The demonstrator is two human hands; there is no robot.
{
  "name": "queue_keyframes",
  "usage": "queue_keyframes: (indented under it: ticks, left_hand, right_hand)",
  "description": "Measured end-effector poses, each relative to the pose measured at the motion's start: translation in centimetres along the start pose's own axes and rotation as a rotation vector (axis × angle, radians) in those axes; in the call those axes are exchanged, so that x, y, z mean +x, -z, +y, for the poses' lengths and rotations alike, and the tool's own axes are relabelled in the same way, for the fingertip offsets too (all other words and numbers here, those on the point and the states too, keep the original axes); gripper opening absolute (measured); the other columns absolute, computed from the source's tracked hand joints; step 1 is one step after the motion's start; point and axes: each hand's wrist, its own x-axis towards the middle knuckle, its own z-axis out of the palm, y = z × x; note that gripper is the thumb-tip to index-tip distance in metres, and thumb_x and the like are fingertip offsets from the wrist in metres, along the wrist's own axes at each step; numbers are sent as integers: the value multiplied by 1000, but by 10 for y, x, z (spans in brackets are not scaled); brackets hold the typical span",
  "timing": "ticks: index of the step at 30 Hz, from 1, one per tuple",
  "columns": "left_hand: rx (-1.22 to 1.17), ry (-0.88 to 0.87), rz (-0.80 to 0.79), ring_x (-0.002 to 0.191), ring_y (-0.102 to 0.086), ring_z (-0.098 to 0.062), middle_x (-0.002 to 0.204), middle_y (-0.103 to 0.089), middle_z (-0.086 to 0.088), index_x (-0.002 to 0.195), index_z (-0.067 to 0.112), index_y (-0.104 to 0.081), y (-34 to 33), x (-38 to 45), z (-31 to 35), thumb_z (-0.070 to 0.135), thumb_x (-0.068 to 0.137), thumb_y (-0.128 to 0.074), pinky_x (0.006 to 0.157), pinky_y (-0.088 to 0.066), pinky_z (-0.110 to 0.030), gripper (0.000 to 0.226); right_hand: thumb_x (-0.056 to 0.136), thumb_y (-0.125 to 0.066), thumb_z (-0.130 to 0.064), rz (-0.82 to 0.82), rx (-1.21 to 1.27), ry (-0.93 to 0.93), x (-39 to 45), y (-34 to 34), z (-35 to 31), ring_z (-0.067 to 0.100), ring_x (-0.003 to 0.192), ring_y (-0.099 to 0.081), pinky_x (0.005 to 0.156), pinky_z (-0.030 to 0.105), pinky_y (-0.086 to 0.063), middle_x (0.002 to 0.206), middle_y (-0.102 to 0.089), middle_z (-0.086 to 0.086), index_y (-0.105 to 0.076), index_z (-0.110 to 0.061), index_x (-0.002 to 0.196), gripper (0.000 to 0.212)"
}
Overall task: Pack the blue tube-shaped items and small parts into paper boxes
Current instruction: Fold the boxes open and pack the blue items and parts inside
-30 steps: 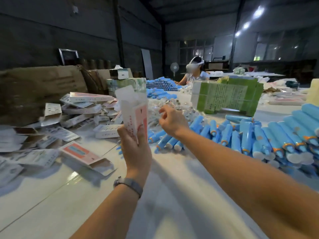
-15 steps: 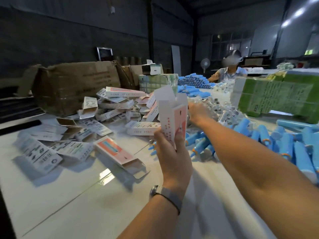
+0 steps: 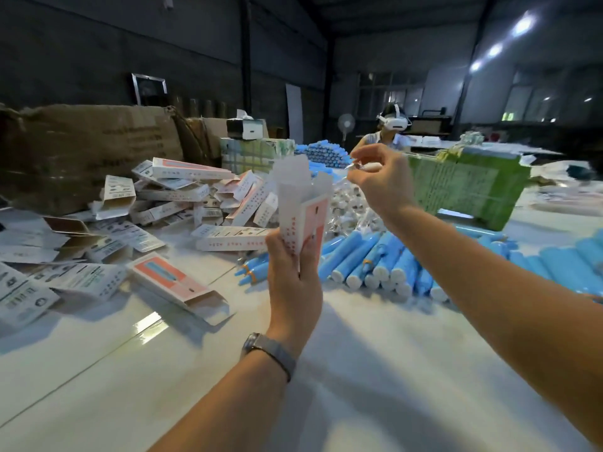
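Observation:
My left hand grips a white and red paper box upright above the table, its top flaps open. My right hand is raised just right of the box's open top and pinches a small part in a clear wrapper. A heap of blue tubes lies on the table behind my left hand, and more blue tubes lie at the right. Bagged small parts are piled behind the box.
Flat and folded paper boxes are heaped at the left, one open box lying nearer. Brown cartons stand behind them, a green carton at the right. Another person sits across the white table.
My right hand has lifted out of the pile of small parts with one part pinched and come up beside the box's open top. My left hand keeps holding the box.

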Motion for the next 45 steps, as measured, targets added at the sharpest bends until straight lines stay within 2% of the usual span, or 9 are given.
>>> queue_keyframes:
  ticks: [8,13,17,22,26,32,38,42,45]
  left_hand:
    - [-180,-27,-338,88,-57,-4,98,-60,19,101,27,-42,-27,-40,30,34,94,-51,80,-49,-28,13]
    - [-218,4,-528,86,-57,-14,95,-63,6,101,28,-46,-37,-63,42,28,92,-53,83,-52,-48,11]
    - [-211,-4,-616,82,-54,-6,94,-62,18,96,44,-46,-39,-68,44,43,90,-53,79,-52,-42,9]
    - [-143,-37,-584,88,-59,-28,96,-61,9,101,39,-45,-38,-69,44,56,85,-51,77,-51,-44,23]
    - [-108,-56,-574,81,-56,-24,93,-59,8,98,28,-45,-39,-72,44,50,87,-53,70,-46,-34,26]
    - [-102,-6,-557,68,-53,-7,90,-59,8,94,28,-44,-39,-73,46,36,87,-54,64,-45,-29,15]
    - [-165,86,-569,78,-60,-21,91,-60,3,97,33,-46,-38,-70,44,34,88,-53,66,-53,-41,11]
    - [-208,102,-598,92,-65,-20,97,-64,1,105,31,-52,-38,-69,42,36,90,-55,75,-59,-38,16]
    - [-220,85,-627,103,-61,-15,113,-59,-1,112,37,-59,-37,-67,42,40,91,-55,77,-58,-29,22]
  right_hand:
    - [82,-68,-8,172,269,107,-78,131,-93,14,74,-61,66,26,-50,91,-72,16,-71,-18,98,19]
    - [83,-68,-10,177,295,219,-122,165,-111,21,74,-66,63,25,-52,83,-74,9,-70,-25,98,21]
    - [82,-69,0,13,114,283,-140,163,-99,18,78,-71,69,27,-57,89,-75,1,-59,-23,100,31]
    - [76,-71,7,4,-98,447,-141,156,-82,9,71,-61,65,27,-55,105,-60,-8,-53,-32,102,50]
    - [73,-77,5,18,-342,625,-141,157,-69,4,75,-60,70,21,-52,91,-62,-7,-63,-14,100,36]
    - [92,-62,-14,-161,-577,797,-148,154,-61,29,97,-56,80,39,-50,90,-71,-1,-68,-6,112,23]
    - [91,-57,-25,-204,-695,728,-148,154,-59,26,117,-51,91,51,-41,107,-71,-11,-60,-15,126,37]
    - [84,-68,-16,-86,-489,634,-148,152,-49,18,113,-50,95,38,-43,119,-57,-9,-55,-19,129,48]
    - [83,-71,-25,-111,-175,309,-146,151,-45,3,104,-58,86,22,-50,115,-56,-25,-44,-41,126,53]
